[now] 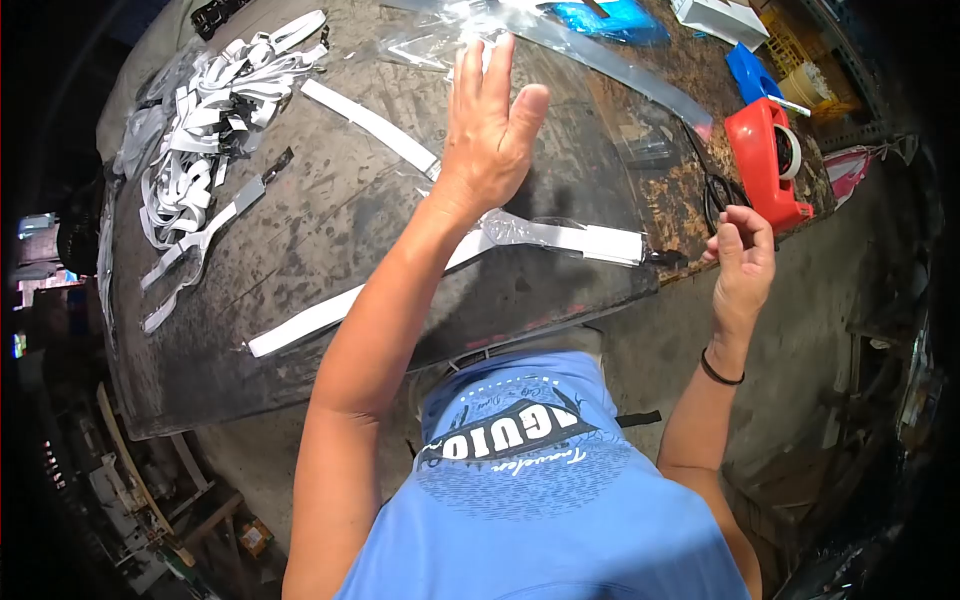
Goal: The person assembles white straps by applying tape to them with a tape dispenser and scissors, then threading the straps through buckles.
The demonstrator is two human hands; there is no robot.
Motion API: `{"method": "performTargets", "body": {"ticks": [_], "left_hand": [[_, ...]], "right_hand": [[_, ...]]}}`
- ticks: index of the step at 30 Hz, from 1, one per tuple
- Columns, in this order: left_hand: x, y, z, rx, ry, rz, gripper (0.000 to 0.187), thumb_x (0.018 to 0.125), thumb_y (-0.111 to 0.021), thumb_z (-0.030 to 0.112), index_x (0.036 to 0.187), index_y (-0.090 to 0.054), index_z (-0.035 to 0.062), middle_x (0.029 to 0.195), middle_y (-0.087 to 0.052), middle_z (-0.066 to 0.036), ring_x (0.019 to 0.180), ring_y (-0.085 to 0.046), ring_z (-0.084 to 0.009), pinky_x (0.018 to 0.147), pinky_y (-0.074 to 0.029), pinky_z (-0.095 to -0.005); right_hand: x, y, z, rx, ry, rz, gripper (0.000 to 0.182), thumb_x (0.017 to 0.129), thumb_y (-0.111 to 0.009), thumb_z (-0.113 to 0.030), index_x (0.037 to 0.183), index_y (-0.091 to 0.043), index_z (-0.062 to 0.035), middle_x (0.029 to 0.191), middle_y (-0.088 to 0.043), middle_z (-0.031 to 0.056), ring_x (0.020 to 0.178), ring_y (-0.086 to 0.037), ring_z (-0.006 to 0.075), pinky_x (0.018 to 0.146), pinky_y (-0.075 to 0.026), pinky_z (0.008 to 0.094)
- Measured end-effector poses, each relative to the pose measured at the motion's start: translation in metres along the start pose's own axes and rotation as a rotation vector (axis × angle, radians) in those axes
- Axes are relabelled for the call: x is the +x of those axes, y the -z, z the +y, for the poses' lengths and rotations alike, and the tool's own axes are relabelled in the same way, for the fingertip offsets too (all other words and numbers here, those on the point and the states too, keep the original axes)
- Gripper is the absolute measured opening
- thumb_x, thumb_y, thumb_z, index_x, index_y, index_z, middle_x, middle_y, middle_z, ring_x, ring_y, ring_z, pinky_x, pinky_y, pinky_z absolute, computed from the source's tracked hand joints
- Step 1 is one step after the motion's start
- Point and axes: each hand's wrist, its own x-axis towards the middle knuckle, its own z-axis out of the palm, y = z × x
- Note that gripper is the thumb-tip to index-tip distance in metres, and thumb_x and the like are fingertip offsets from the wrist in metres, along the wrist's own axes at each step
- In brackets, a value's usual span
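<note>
My left hand point(490, 140) reaches over the table with fingers stretched out, fingertips at the clear plastic bags point(430, 45). Under that forearm lies a white strap point(612, 244) with two long tails spreading left; clear plastic covers its joined part. A black clip point(665, 258) sticks out from its right end, close to my right hand point(745, 265). The right fingers are curled in toward the thumb at the table edge, beside black-handled scissors point(718, 192). I cannot tell whether anything is between those fingers.
A heap of white straps point(205, 135) covers the left of the dark table point(400, 260), with another strap point(215, 228) beside it. A red tape dispenser point(760, 165) stands at the right edge. Blue plastic point(610, 20) and a white box point(722, 22) lie at the back.
</note>
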Motion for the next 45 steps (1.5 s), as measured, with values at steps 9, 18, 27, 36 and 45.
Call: {"method": "performTargets", "body": {"ticks": [9, 18, 27, 36, 45], "left_hand": [[-0.062, -0.059, -0.035, 0.562, -0.123, -0.303, 0.069, 0.097, -0.039, 0.055, 0.15, -0.03, 0.0112, 0.155, -0.021, -0.024, 0.144, -0.015, -0.0426, 0.116, -0.011, -0.0534], [-0.104, 0.031, -0.019, 0.243, -0.019, 0.016, 0.064, 0.097, -0.047, 0.047, 0.147, -0.035, 0.0089, 0.152, -0.026, -0.025, 0.142, -0.019, -0.045, 0.114, -0.016, -0.0552], [-0.221, 0.129, -0.047, 0.854, 0.291, -0.398, 0.068, 0.093, -0.048, 0.055, 0.149, -0.034, 0.0182, 0.156, -0.026, -0.016, 0.145, -0.019, -0.0382, 0.114, -0.012, -0.0599], [-0.256, 0.162, -0.06, 0.871, 0.414, -0.144, 0.071, 0.094, -0.049, 0.051, 0.151, -0.03, 0.0128, 0.158, -0.022, -0.017, 0.147, -0.014, -0.0368, 0.116, -0.009, -0.0543], [-0.268, 0.167, -0.077, 0.785, 0.313, 0.063, 0.078, 0.096, -0.032, 0.063, 0.151, -0.03, 0.0084, 0.158, -0.023, -0.017, 0.146, -0.016, -0.0366, 0.116, -0.009, -0.0513]], "right_hand": [[-0.024, -0.025, 0.002, -0.244, 0.192, -0.031, 0.019, 0.09, -0.067, -0.01, 0.107, -0.061, -0.0024, 0.101, -0.058, 0.005, 0.085, -0.056, 0.0132, 0.075, -0.048, 0.0265], [-0.03, -0.058, 0.038, -0.751, 0.51, -0.354, 0.025, 0.078, -0.072, -0.008, 0.101, -0.062, -0.005, 0.107, -0.058, 0.0121, 0.109, -0.052, 0.0311, 0.097, -0.038, 0.0438], [0.003, -0.048, 0.053, -0.9, 0.608, -0.4, 0.016, 0.083, -0.065, -0.008, 0.098, -0.059, -0.0071, 0.104, -0.059, 0.008, 0.102, -0.054, 0.0294, 0.095, -0.036, 0.0441], [0.015, 0.006, 0.011, -0.424, 0.215, 0.156, 0.015, 0.091, -0.068, -0.015, 0.085, -0.065, -0.0009, 0.071, -0.06, -0.0001, 0.057, -0.05, 0.0057, 0.051, -0.041, 0.0234], [0.098, 0.18, 0.009, -0.445, 0.126, 0.501, 0.018, 0.088, -0.067, -0.018, 0.092, -0.068, -0.0011, 0.072, -0.057, -0.0026, 0.061, -0.049, 0.0059, 0.056, -0.042, 0.0241]]}}
